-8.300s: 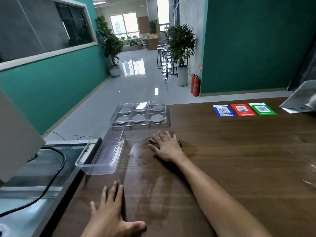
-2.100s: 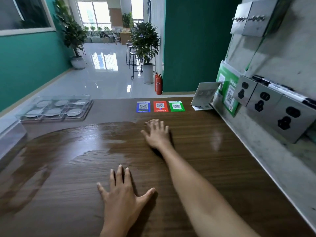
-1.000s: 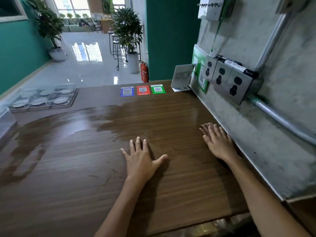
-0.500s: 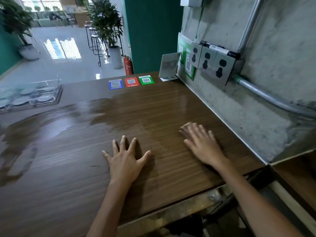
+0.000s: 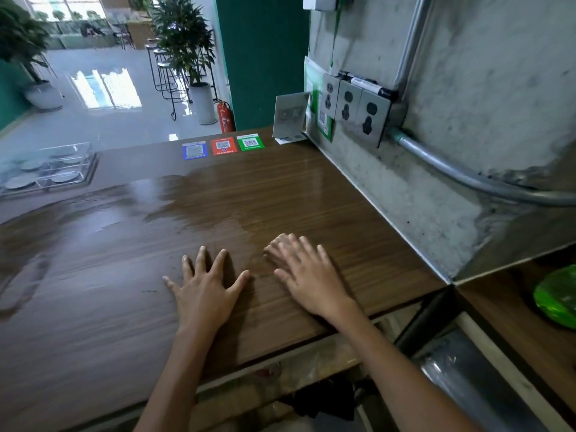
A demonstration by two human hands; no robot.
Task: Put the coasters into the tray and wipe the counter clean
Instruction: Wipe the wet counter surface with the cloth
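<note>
Both hands lie flat, fingers spread, on the wooden surface (image 5: 280,194) near its near edge: left hand (image 5: 204,294), right hand (image 5: 307,277) just beside it, holding nothing. The clear tray (image 5: 46,171) with the round coasters (image 5: 29,166) sits far left, well apart from them.

Coasters (image 5: 60,177) in clear tray (image 5: 79,151) (far left)

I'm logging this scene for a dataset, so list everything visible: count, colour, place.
counter: one, brown wood, wet sheen on left part
tray: one, clear, far left
coasters: several, grey, in tray
QR stickers: three, blue, red, green, far edge
card stand: one, grey, by wall
sockets: three, grey, on wall
fire extinguisher: one, red, floor
left hand: flat on counter
right hand: flat on counter
</note>
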